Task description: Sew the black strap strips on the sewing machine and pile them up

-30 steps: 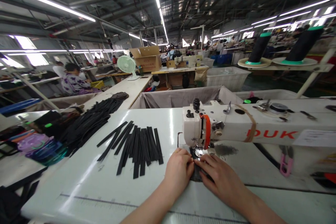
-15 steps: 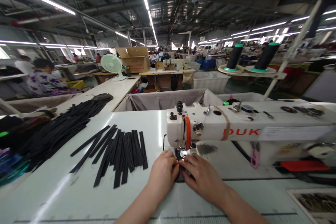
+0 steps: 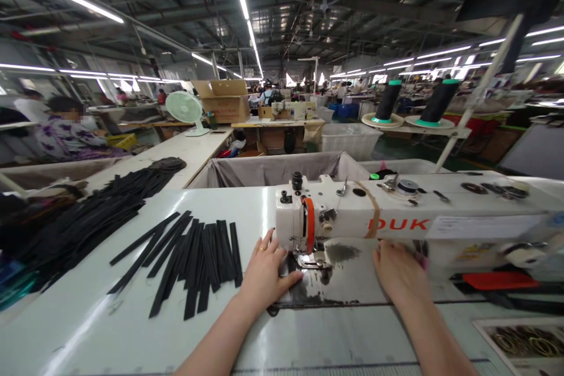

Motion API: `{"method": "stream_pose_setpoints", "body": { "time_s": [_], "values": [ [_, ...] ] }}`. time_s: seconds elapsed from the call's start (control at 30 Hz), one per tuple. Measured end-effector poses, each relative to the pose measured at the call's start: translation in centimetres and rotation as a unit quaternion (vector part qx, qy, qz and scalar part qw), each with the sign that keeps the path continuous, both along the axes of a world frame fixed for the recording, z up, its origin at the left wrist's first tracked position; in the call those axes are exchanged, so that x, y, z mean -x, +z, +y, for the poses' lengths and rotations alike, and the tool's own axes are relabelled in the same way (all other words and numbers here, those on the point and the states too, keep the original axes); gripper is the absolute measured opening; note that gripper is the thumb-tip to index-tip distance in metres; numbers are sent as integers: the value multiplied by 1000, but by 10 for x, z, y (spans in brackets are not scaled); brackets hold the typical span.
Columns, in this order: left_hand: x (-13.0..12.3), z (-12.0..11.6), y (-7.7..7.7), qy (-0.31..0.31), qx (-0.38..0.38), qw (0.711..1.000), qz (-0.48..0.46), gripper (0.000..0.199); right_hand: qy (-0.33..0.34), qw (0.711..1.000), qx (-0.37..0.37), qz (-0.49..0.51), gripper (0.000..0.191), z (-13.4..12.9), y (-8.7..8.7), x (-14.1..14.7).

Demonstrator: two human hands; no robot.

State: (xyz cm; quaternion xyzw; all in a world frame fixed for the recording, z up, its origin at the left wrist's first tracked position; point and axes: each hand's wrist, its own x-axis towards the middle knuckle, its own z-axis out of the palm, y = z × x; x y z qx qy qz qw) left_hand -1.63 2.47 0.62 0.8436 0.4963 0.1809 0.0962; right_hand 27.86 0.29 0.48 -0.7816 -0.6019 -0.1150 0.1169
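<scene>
My left hand (image 3: 264, 267) lies flat and open on the white sewing table (image 3: 132, 323), just left of the presser foot (image 3: 312, 261) of a white DUK sewing machine (image 3: 326, 211). Beside it lies a row of black strips (image 3: 194, 261). A narrow dark edge (image 3: 289, 264) shows by the foot. My right hand (image 3: 399, 270) is under the machine arm, its fingertips next to pink-handled thread snips (image 3: 423, 261), partly hidden behind it. Whether it touches them, I cannot tell.
A heap of black strips (image 3: 97, 217) lies further left on the table. Black thread cones (image 3: 388, 101) stand on a stand behind the machine. Beyond are a grey-lined bin (image 3: 268, 167), a green fan (image 3: 185, 107), and a seated co-worker (image 3: 66, 136).
My hands have come apart from the presser foot, the left moving left and the right moving right under the arm. The black piece they pressed at the foot no longer shows there.
</scene>
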Motion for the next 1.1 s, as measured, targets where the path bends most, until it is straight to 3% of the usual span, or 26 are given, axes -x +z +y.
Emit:
{"method": "stream_pose_setpoints", "body": {
  "time_s": [0.1, 0.2, 0.27, 0.37, 0.47, 0.63, 0.73, 0.83, 1.0, 1.1],
  "values": [
    [17, -2, 5, 50, -5, 999, 16, 30, 9, 1000, 20, 12, 21, -2, -4, 2],
    [30, 3, 5, 82, -3, 997, -12, 46, 58, 997, 26, 39, 17, -2, -4, 11],
    [28, 9, 4, 47, 0, 998, -49, 46, 84, 994, 16, 62, 13, -2, -4, 17],
    [14, 17, 2, -35, 13, 997, -74, 24, 105, 987, -29, 116, 17, 0, -5, 23],
    [-2, 18, 4, -48, 11, 998, -46, 16, 135, 975, -61, 164, 20, -1, -6, 30],
    [-6, 5, 11, 93, 23, 993, 62, 19, 168, 962, -74, 204, 20, -3, -3, 38],
    [4, -4, 17, 196, 46, 972, 122, 19, 171, 954, -72, 236, 20, -3, 2, 40],
    [19, -10, 23, 261, 79, 952, 140, 20, 177, 941, -56, 283, 23, -5, 8, 44],
    [34, -11, 23, 259, 96, 955, 109, 14, 211, 913, -6, 348, 27, -7, 10, 53],
    [35, -10, 21, 229, 78, 967, 83, 10, 183, 936, -19, 301, 24, -5, 6, 49]
  ]
}}
